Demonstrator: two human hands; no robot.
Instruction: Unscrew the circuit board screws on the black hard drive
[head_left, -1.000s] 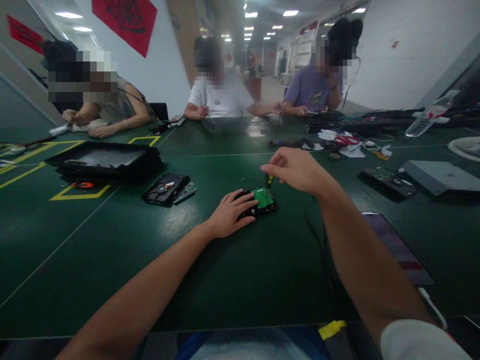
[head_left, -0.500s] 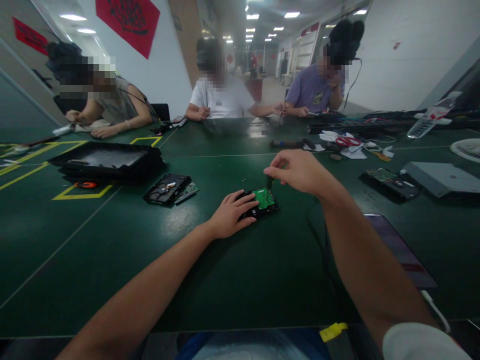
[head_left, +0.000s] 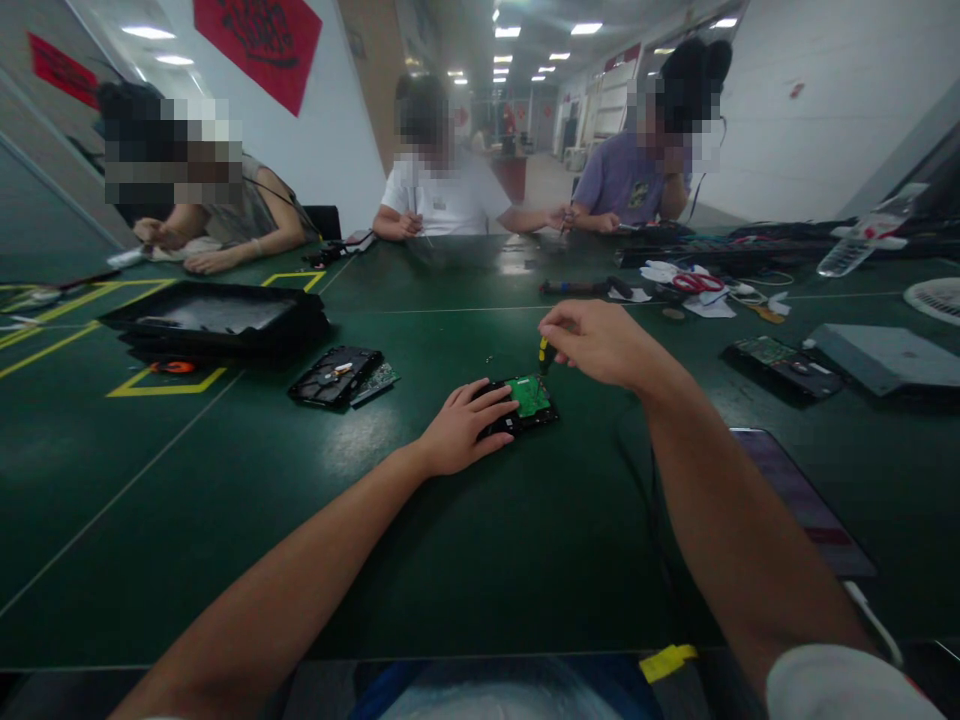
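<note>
A hard drive (head_left: 541, 414) with a green circuit board (head_left: 531, 394) facing up lies on the dark green table. My left hand (head_left: 466, 428) rests over its left part, fingers spread and lying flat. Above the drive's right far corner, my right hand (head_left: 589, 338) is closed round the handle of a yellow and black screwdriver (head_left: 546, 354). The screwdriver points down at the board; whether its tip touches a screw I cannot make out. A few tiny screws (head_left: 490, 359) lie just beyond the drive.
Left are an opened hard drive (head_left: 330, 376) with a loose circuit board (head_left: 376, 382) and black trays (head_left: 217, 320). To the right are another hard drive (head_left: 784, 366), a grey metal box (head_left: 885, 358), a phone (head_left: 802, 500) and red scissors (head_left: 699, 284). Several people sit opposite.
The screwdriver handle's yellow side shows now, and my right fingers have shifted slightly around it. My left hand and the hard drive have stayed in place.
</note>
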